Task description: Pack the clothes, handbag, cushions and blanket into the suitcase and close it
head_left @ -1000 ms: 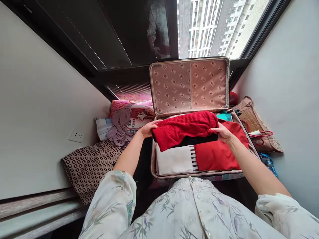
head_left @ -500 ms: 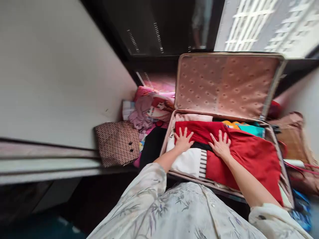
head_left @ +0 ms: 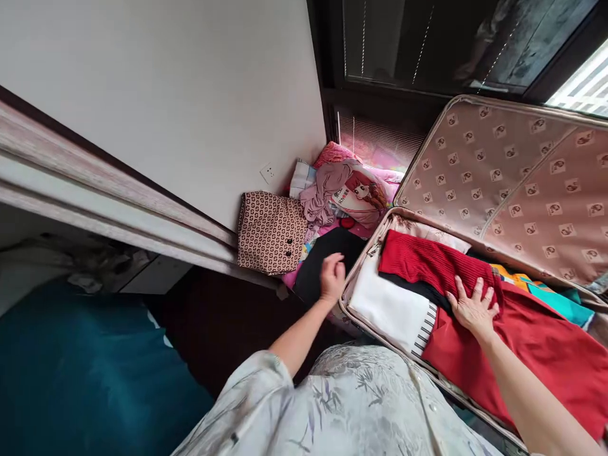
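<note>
**One hand pins the suitcase pile, the other goes for the black cloth**

The packing looks to be between items. The right hand [head_left: 472, 310] lies flat on the ribbed red sweater [head_left: 427, 266] inside the open suitcase [head_left: 365, 253], its fingers [head_left: 477, 292] spread wide and pressing down, gripping nothing. The sweater sits on the left part of the suitcase's load, over a black layer and a white folded garment [head_left: 392, 307].

The left hand [head_left: 332, 278] is outside the suitcase, just beside its left wall, over a black garment [head_left: 323, 256] on the floor pile. Its fingers [head_left: 336, 259] are loosely curled and half open; whether they touch the cloth I cannot tell. As I judge it, the next move calls for closing on that black cloth and lifting it clear of the suitcase's wall.
</note>
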`<control>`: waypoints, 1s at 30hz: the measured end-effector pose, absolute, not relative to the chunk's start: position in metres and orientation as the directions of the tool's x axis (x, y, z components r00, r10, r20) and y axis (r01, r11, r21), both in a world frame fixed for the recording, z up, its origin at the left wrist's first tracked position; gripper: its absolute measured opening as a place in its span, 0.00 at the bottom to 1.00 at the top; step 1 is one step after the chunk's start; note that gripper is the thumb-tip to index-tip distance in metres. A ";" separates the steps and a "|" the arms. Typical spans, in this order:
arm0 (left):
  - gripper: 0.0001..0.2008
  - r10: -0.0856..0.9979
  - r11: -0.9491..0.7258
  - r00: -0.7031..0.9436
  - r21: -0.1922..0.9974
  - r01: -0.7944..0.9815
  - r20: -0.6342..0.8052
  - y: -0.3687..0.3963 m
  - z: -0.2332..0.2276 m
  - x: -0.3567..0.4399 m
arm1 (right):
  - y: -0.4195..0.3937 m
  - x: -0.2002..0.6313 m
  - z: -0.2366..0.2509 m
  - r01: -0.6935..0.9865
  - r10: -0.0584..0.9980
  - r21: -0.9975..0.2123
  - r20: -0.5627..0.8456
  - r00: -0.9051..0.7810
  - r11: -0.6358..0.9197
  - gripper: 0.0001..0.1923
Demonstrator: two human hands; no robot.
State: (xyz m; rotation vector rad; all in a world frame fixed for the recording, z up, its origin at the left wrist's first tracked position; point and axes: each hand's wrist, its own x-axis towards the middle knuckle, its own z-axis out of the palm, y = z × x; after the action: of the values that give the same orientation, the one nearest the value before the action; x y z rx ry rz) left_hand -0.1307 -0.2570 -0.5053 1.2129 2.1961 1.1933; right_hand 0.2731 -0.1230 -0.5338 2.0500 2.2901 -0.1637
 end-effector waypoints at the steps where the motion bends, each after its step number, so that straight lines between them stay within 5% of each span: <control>1: 0.16 0.771 0.428 -0.633 0.794 0.432 -0.071 -0.273 -0.507 -0.155 | -0.122 0.271 -0.530 0.994 0.985 -0.035 -0.135 -0.104 0.100 0.39; 6: 0.20 0.724 0.592 -0.619 0.736 0.329 -0.305 -0.313 -0.526 -0.223 | -0.128 0.254 -0.510 0.999 0.987 -0.030 -0.158 -0.026 0.022 0.40; 14: 0.21 0.518 0.848 -0.586 0.466 0.253 -0.624 -0.324 -0.578 -0.263 | -0.179 0.237 -0.500 0.997 0.997 -0.073 0.074 0.000 0.005 0.37; 17: 0.29 0.491 0.870 -0.603 0.393 0.298 -0.629 -0.318 -0.590 -0.281 | -0.196 0.237 -0.496 0.996 0.996 -0.090 0.092 0.019 -0.011 0.36; 24: 0.50 0.631 0.762 -0.538 0.317 0.565 -0.558 -0.285 -0.614 -0.284 | -0.225 0.232 -0.475 0.994 0.996 -0.060 0.018 0.089 -0.088 0.33; 27: 0.54 0.589 0.784 -0.571 0.234 0.575 -0.571 -0.272 -0.621 -0.276 | -0.238 0.233 -0.471 0.989 0.992 -0.067 -0.012 0.128 -0.129 0.32; 30: 0.52 0.544 0.833 -0.601 0.291 0.471 -0.585 -0.264 -0.617 -0.276 | -0.252 0.237 -0.470 0.982 0.987 -0.094 -0.024 0.160 -0.162 0.31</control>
State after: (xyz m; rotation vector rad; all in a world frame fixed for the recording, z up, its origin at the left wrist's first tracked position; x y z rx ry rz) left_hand -0.2756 -0.2638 -0.6167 0.7378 2.3199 0.1391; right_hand 0.2370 -0.2518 -0.4701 2.4342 2.0688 -0.1268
